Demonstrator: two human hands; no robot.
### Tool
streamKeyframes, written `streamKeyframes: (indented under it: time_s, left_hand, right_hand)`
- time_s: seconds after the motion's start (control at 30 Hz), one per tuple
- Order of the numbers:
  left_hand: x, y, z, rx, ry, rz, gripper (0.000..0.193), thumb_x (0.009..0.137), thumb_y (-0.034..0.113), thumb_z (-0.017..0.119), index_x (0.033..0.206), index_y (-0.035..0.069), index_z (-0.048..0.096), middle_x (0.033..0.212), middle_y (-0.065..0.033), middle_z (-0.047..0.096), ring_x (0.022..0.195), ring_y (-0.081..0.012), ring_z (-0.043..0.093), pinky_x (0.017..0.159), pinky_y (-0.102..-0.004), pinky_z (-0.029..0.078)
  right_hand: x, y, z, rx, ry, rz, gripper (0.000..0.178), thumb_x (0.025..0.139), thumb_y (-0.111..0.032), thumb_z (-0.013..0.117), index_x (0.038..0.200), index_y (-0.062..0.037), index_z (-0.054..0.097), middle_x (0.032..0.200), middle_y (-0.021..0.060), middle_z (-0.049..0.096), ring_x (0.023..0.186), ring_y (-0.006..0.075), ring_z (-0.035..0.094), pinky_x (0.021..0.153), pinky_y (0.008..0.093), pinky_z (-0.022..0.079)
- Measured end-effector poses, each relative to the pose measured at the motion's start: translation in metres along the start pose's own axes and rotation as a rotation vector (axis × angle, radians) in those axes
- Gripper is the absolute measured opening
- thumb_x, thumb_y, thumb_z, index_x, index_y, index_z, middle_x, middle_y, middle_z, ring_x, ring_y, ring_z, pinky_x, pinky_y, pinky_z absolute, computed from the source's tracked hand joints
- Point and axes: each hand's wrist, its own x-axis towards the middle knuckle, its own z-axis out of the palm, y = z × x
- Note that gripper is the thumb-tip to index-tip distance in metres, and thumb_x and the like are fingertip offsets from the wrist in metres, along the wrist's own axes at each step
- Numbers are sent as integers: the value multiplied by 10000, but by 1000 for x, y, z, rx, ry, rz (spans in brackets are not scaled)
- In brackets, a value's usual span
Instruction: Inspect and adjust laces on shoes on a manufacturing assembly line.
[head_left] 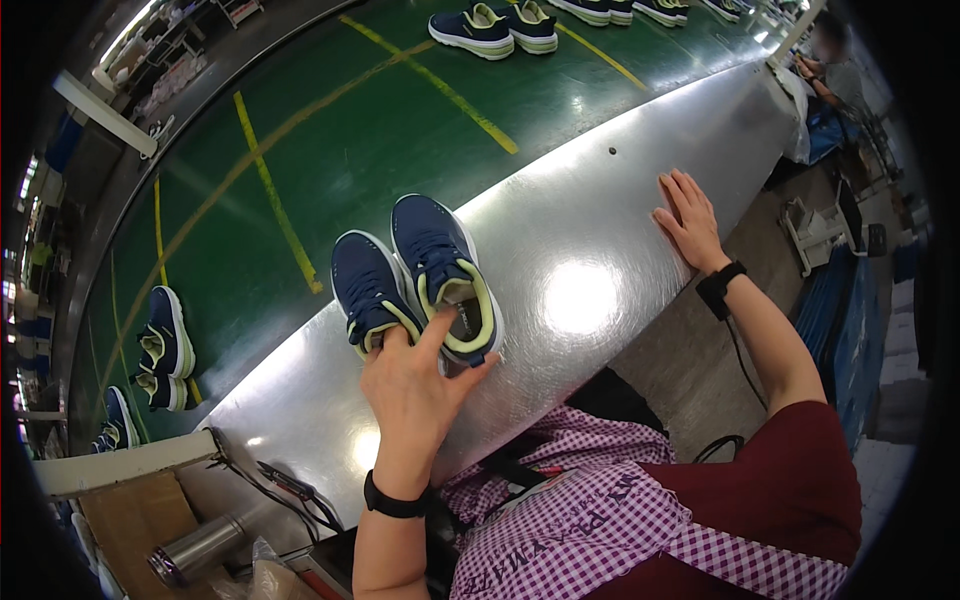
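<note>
A pair of navy sneakers with pale green lining and white soles sits side by side, toes pointing away. The left sneaker and the right sneaker rest partly over the green belt and partly over the metal ledge. My left hand grips both at their heels, some fingertips inside the collars and the thumb on the back of the right one. Off to the right, my right hand lies on the shiny metal ledge with fingers stretched out, holding nothing.
The green belt with yellow lines carries more sneakers at the far side and others at the left. A white rail, cables and a metal flask are at lower left. Another person is at far right.
</note>
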Motion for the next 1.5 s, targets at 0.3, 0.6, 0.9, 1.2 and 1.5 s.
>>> streamKeyframes:
  time_s: [0.3, 0.6, 0.9, 1.2, 1.5]
  left_hand:
    - [-46, 7, 32, 112, 170, 86, 509, 585, 219, 811, 1084, 229, 709, 977, -97, 611, 911, -305, 633, 811, -425, 512]
    - [-59, 13, 21, 117, 249, 81, 435, 591, 161, 803, 1018, 207, 732, 962, -107, 634, 899, -306, 645, 733, -376, 536]
    - [-69, 32, -24, 228, -51, -187, 574, 601, 344, 853, 1106, 132, 681, 865, -80, 582, 761, -282, 588, 674, -379, 456]
    - [-54, 43, -12, 158, -23, 63, 518, 661, 287, 811, 1068, 10, 653, 949, -111, 599, 877, -311, 560, 806, -426, 428]
    - [-60, 52, 10, 169, -3, 183, 281, 775, 244, 735, 945, 35, 656, 754, -32, 534, 752, -182, 520, 687, -354, 396]
  right_hand:
    - [-8, 1, -5, -11, -11, -5, 620, 937, -474, 508, 1448, -135, 411, 1527, 125, 336, 1433, 303, 250, 1160, 454, 176]
    - [-6, 0, 3, -34, -6, -30, 619, 959, -470, 476, 1467, -130, 376, 1541, 129, 308, 1445, 308, 222, 1166, 459, 157]
    - [-5, 0, 7, -104, -1, -56, 593, 975, -439, 478, 1462, -119, 369, 1546, 157, 285, 1448, 327, 212, 1161, 485, 168]
    - [-20, -178, -60, 828, -346, -330, 216, 875, -136, 644, 1067, -38, 660, 933, 105, 685, 841, 245, 665, 769, 309, 514]
    - [-23, -236, -63, 1062, -518, -385, 136, 822, -64, 685, 954, -30, 680, 881, 95, 678, 786, 218, 660, 697, 310, 515]
